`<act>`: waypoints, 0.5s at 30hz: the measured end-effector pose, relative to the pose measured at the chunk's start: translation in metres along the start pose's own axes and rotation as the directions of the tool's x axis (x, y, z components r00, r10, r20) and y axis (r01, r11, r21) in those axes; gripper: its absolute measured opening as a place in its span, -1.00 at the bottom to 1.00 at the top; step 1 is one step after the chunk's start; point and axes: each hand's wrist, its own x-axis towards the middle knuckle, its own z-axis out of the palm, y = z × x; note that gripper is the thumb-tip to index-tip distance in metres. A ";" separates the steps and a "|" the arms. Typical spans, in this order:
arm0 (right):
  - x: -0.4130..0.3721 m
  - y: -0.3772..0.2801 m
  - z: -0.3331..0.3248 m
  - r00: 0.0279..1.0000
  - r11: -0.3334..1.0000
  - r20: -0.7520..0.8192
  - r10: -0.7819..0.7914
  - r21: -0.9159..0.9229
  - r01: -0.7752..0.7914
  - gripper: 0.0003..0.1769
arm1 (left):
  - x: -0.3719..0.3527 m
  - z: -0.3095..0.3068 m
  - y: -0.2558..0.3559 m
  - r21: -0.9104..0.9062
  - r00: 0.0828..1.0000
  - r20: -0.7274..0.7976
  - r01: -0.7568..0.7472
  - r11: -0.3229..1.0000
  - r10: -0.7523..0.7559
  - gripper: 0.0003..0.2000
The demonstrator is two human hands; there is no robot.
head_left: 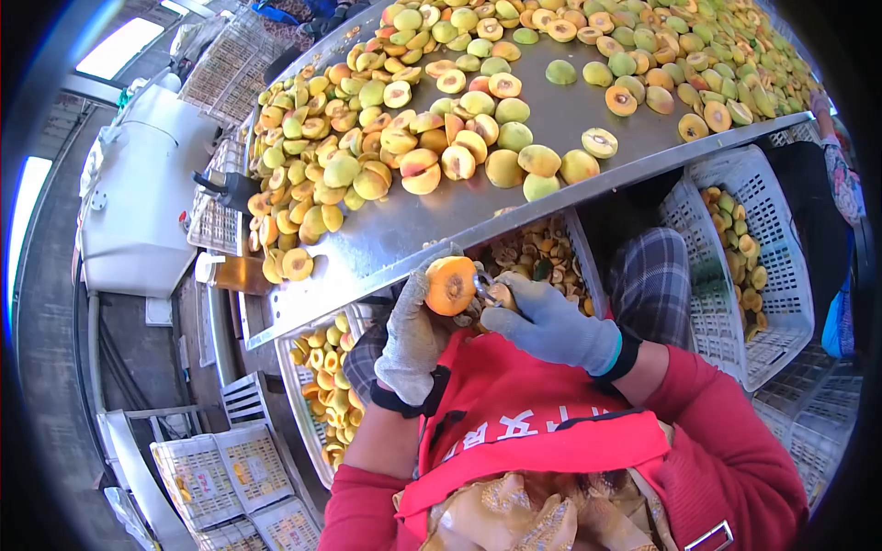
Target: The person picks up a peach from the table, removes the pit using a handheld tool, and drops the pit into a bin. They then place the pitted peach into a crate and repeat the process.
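My left hand [409, 344], in a pale work glove, is closed around a peach half [448, 286] with its orange cut face turned up toward me. In my gloved right hand [556, 323] is a pitting tool [500, 294] with a light-coloured handle and a curved metal end. That metal end is right at the right edge of the peach half. Both hands are over my red apron [505, 386], just in front of the metal table's raised edge [386, 277]. My left fingertips are partly hidden behind the fruit.
Many halved peaches [423, 170] lie heaped across the metal table. Below its edge, a crate holds scraps [542, 253]. Peach halves fill a white crate [294, 404] at left; another white crate [781, 294] stands at right. A jar of amber liquid [241, 275] sits by the table's left end.
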 end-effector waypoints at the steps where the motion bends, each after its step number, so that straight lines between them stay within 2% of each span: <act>1: -0.001 -0.001 0.002 0.998 0.993 -0.008 -0.055 -0.101 0.054 -0.69 | -0.005 0.000 -0.002 -0.027 1.000 0.000 0.030 0.999 -0.030 -0.35; 3: -0.002 -0.003 0.007 0.999 0.986 0.008 -0.037 -0.161 0.038 -0.68 | -0.013 0.001 -0.004 -0.078 0.996 0.006 0.088 0.993 -0.088 -0.33; 7: -0.003 -0.001 0.011 0.999 0.966 0.022 -0.028 -0.256 0.033 -0.66 | -0.020 -0.001 -0.008 0.003 1.000 0.019 0.020 1.000 -0.021 -0.38; 10: -0.003 0.003 0.014 1.000 0.998 0.001 -0.027 -0.062 0.027 -0.66 | -0.019 0.001 -0.005 0.178 0.990 0.072 -0.129 0.976 0.117 -0.36; 13: -0.006 -0.011 0.008 0.924 0.915 0.174 0.340 0.167 -0.368 -0.67 | -0.020 0.005 -0.002 0.054 0.988 0.048 -0.147 0.988 0.144 -0.37; 15: -0.005 -0.014 0.008 0.883 0.859 0.236 0.407 0.231 -0.457 -0.67 | -0.020 0.006 -0.003 -0.002 0.985 0.057 -0.166 0.986 0.166 -0.41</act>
